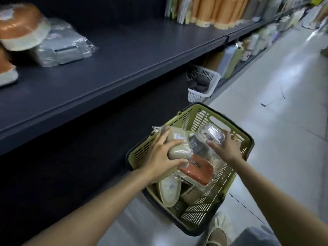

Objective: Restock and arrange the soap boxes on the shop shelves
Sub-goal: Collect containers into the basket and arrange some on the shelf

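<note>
Olive-green basket [246, 139], orange soap box [197, 172]

A broad bare stretch of the dark shelf [124, 55] is lying open between the wrapped grey box [62, 48] on the left and the orange rolls [218, 11] crowding the right, while packed boxes are filling the green basket [246, 139] below.

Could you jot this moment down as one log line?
left hand grips beige soap box | right hand holds clear-wrapped box | over green basket
</note>
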